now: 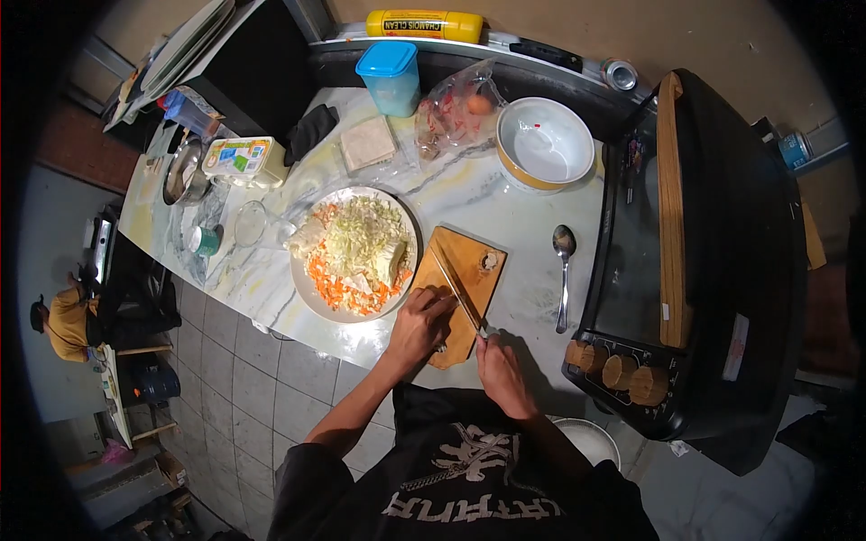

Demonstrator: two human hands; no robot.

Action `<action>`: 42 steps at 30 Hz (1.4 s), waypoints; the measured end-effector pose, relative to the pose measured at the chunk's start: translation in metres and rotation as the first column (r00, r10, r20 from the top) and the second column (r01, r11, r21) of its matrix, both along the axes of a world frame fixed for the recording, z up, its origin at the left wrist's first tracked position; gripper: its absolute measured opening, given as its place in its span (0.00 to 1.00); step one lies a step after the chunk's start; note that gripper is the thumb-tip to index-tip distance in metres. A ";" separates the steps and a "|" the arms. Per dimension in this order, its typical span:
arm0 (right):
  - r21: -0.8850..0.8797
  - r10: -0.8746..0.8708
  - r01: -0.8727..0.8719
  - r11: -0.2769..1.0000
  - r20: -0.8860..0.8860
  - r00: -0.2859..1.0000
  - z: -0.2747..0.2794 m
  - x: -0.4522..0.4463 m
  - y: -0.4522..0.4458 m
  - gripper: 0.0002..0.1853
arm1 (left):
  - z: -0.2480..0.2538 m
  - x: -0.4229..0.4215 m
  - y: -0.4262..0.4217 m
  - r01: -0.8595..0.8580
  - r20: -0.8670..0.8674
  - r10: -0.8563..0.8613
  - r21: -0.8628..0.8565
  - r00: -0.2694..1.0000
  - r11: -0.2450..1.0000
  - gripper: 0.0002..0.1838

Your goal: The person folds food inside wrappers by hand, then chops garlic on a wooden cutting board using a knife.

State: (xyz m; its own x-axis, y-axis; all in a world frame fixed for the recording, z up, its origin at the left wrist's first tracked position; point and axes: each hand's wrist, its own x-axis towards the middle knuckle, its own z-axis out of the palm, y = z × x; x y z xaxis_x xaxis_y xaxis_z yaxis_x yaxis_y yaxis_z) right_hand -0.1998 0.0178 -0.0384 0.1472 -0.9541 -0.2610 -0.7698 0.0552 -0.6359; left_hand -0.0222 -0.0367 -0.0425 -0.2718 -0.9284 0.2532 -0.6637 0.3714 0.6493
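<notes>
A wooden cutting board (464,251) lies at the counter's front edge. My right hand (502,371) is closed around the handle of a kitchen knife (456,287), its blade slanting across the board. Beside the blade, my left hand (422,321) rests on the board with fingers curled; what they press on is mostly hidden. Small pale bits (440,347) show by that hand. A little pale chopped heap (489,261) sits at the board's far right corner. Left of the board, a white plate (347,317) holds shredded cabbage (361,225) and chopped carrot (336,287).
A spoon (563,270) and black toaster oven (622,234) are on the right. Behind stand a bowl (546,144), a plastic bag (446,117) with an egg, and a blue-lidded container (390,81). A tub (244,160) is at left; another person (68,316) is far left.
</notes>
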 end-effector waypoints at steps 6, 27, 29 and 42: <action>0.022 -0.014 0.014 1.000 0.002 1.000 0.001 0.001 -0.004 0.19 | -0.001 -0.002 -0.001 -0.002 -0.015 0.003 0.026 1.000 1.000 0.19; 0.030 -0.054 0.050 0.998 0.125 0.991 0.000 -0.003 -0.011 0.21 | 0.003 -0.002 -0.003 -0.028 -0.064 0.028 -0.010 0.998 1.000 0.16; 0.014 -0.061 0.060 0.998 0.139 0.988 -0.007 -0.003 -0.012 0.21 | 0.009 -0.004 -0.004 -0.053 -0.132 0.064 0.092 0.989 0.994 0.14; -0.014 -0.058 0.061 0.998 0.159 0.986 -0.005 -0.009 -0.005 0.23 | 0.006 -0.002 -0.002 -0.017 -0.101 0.028 0.111 0.995 0.994 0.13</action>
